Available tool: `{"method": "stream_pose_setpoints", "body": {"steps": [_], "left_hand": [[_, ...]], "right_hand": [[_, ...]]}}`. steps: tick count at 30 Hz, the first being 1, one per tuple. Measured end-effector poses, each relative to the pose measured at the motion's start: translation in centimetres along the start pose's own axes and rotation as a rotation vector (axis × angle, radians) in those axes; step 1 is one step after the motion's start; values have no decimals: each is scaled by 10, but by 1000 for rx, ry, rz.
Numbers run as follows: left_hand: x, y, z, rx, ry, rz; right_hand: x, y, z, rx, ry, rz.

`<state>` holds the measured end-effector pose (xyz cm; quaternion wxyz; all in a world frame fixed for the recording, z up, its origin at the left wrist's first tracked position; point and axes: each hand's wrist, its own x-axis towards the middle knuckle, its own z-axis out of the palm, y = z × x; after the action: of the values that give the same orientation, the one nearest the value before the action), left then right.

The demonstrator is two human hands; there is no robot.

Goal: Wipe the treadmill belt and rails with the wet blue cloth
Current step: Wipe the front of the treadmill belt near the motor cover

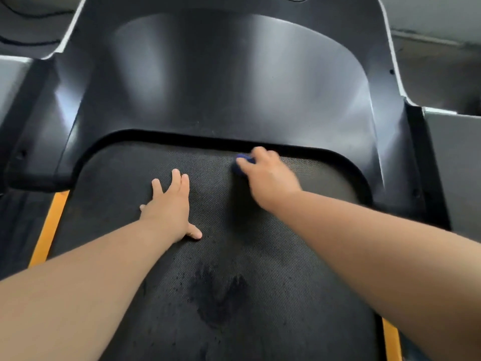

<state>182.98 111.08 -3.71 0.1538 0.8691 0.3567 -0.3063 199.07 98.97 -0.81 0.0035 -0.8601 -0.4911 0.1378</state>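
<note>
A person leans over a treadmill belt [273, 256], both bare arms stretched forward. The right hand [268, 175] grips a bunched blue cloth [243, 162], fingers curled over it, pressing it onto the textured black belt close to the front edge, just short of the dark gap beneath the motor cover [234, 74]. Most of the cloth is hidden under the hand, which is blurred. The left hand [170, 207] lies flat on the belt, fingers straight and spread, thumb out to the side, holding nothing. A dark wet patch [216, 295] marks the belt nearer the camera. Yellow stripes [49, 225] border the belt along both side rails
</note>
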Motion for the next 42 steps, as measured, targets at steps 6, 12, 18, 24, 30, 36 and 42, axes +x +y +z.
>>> {"method": "stream_pose_setpoints", "body": {"steps": [6, 12, 18, 24, 30, 36, 42], "left_hand": [[-15, 2, -8, 114, -19, 96], [-14, 35, -16, 149, -15, 287], [-14, 87, 2, 91, -20, 264], [-18, 92, 1, 150, -120, 253], [-18, 92, 7, 256, -70, 263], [-22, 97, 1, 212, -131, 247], [-31, 105, 8, 209, -176, 252]], "right_hand": [[-7, 33, 3, -104, -41, 113], [-42, 95, -2, -87, 22, 510], [-29, 34, 3, 95, -25, 138], [-59, 122, -5, -194, -28, 473], [-53, 85, 2, -61, 17, 185], [-56, 134, -8, -282, -6, 175], [-75, 147, -6, -156, -70, 212]]}}
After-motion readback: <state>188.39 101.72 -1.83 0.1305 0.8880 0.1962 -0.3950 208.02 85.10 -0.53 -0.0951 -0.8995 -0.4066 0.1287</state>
